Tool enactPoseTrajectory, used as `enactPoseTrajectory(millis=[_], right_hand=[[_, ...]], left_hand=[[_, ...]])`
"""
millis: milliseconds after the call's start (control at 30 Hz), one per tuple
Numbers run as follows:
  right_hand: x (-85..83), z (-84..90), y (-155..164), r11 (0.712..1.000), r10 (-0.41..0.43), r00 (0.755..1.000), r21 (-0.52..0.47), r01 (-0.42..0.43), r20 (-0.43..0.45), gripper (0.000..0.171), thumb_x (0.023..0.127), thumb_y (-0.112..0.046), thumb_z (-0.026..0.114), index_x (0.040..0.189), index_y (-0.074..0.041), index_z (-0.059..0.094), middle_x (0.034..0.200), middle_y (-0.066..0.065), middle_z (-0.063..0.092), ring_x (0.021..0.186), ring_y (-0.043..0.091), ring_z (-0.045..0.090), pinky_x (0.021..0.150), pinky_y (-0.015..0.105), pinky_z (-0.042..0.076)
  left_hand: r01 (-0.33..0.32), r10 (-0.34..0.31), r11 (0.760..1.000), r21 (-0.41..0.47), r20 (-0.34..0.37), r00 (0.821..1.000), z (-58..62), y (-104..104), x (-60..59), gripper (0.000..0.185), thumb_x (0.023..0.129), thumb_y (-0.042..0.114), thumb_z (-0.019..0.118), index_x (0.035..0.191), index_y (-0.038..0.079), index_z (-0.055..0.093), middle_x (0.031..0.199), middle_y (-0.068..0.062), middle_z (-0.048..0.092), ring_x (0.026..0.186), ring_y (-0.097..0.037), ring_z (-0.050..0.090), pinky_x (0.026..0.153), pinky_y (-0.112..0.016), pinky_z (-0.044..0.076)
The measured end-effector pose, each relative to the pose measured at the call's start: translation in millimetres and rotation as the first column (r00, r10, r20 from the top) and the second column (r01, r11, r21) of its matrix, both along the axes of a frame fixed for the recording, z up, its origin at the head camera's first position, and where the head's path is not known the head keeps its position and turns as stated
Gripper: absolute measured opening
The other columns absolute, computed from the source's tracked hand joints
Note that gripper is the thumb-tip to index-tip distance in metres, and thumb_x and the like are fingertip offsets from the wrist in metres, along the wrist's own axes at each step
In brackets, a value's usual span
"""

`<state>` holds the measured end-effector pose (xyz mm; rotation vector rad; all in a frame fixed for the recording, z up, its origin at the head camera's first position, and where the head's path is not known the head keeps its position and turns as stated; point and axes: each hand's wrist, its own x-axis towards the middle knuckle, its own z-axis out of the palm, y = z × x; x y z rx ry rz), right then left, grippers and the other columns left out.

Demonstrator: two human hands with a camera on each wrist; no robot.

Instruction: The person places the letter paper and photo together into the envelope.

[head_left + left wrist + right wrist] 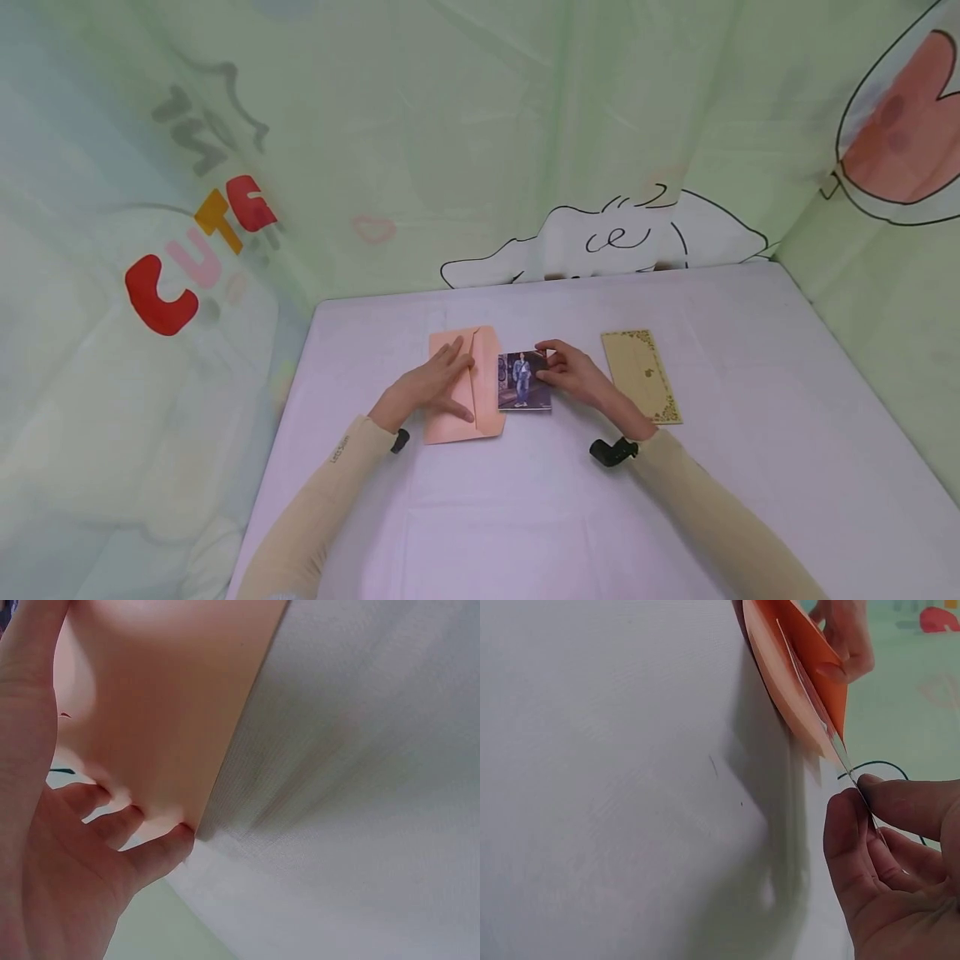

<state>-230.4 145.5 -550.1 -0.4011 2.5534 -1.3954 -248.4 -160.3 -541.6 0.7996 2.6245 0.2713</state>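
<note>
The photo (524,380) lies flat on the table (525,500) between the two hands, its left edge at the mouth of the pink envelope (462,385), its right edge pinched by the right hand (573,372). The left hand (433,385) lies flat with straight fingers on the envelope, just beside the flap. To do this well — in my judgement — keep that palm pinning the envelope, hold the print low and level, and feed it squarely so no corner catches.

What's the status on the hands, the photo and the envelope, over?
Left hand flat on pink envelope, flap held open. Right hand pinches photo, edge at envelope mouth. Nothing in the way; yellow card lies apart.
</note>
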Motion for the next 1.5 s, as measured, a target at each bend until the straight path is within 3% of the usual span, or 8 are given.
enactPoseTrajectory(millis=[933,1267,1500], right_hand=[[-7.7,-4.4,-50,0.993,0.12,0.992,-0.026,-0.119,0.027,0.046,0.093,-0.004,0.069,0.136,0.002,0.052,0.099,0.016,0.063,0.082,0.018,0.06,0.072,0.027,0.051],[-11.1,-7.8,-65,0.987,0.161,0.987,0.0,-0.161,0.011,0.045,0.092,-0.006,0.071,0.133,0.001,0.053,0.095,0.014,0.061,0.078,0.015,0.055,0.07,0.026,0.047],[-11.1,-7.2,-74,0.985,0.171,0.985,0.028,-0.171,0.02,0.047,0.092,-0.006,0.07,0.134,0.002,0.051,0.091,0.01,0.059,0.075,0.015,0.054,0.067,0.026,0.046]], left_hand=[[-0.007,0.006,1.0,-0.031,-0.006,1.0,-6.6,0,-2.7,0.096,0.07,0.075,0.075,0.144,0.026,0.036,0.171,-0.012,-0.003,0.155,-0.041,0.014,0.112,-0.056,0.04],[-0.004,0.005,1.0,-0.026,0.009,1.0,-0.8,1,-0.7,0.099,0.071,0.072,0.076,0.147,0.023,0.034,0.17,-0.014,-0.003,0.155,-0.043,0.014,0.113,-0.057,0.039],[-0.008,0.009,1.0,-0.019,0.004,1.0,-3.3,0,-1.6,0.097,0.071,0.072,0.076,0.146,0.024,0.035,0.17,-0.015,-0.002,0.155,-0.043,0.014,0.113,-0.057,0.039]])
